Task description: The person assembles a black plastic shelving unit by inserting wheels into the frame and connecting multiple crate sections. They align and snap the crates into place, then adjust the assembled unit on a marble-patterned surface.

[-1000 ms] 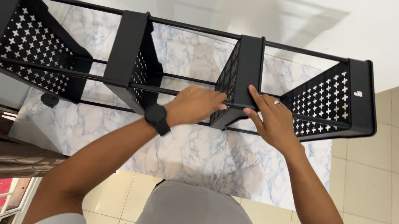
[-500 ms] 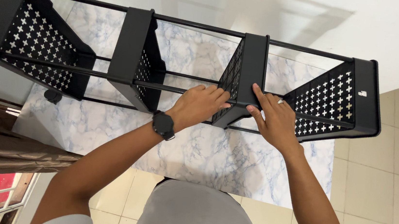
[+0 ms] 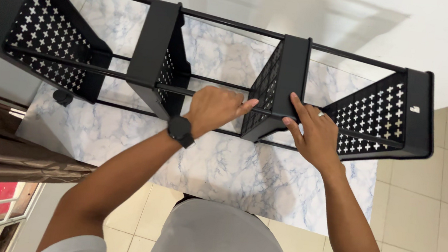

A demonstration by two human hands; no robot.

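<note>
A black metal trolley rack (image 3: 162, 32) lies on its side on a white marbled mat (image 3: 230, 170). It has several perforated trays joined by thin black rods, and small castor wheels at its left end. My left hand (image 3: 213, 108), with a black watch on the wrist, is closed around the near rod between the two middle trays. My right hand (image 3: 314, 132), wearing a ring, presses flat against the side wall of the third tray (image 3: 289, 77), with its fingers spread on the tray's edge.
Cream floor tiles (image 3: 423, 216) surround the mat on the right and near side. A brown curtain (image 3: 7, 157) hangs at the left, with a window grille below it. A white wall rises behind the rack. My grey-clad lap (image 3: 218, 240) fills the bottom centre.
The view has shifted slightly, so the rack sits a little more to the right. Both hands stay on the same rod and tray, with barely any movement.
</note>
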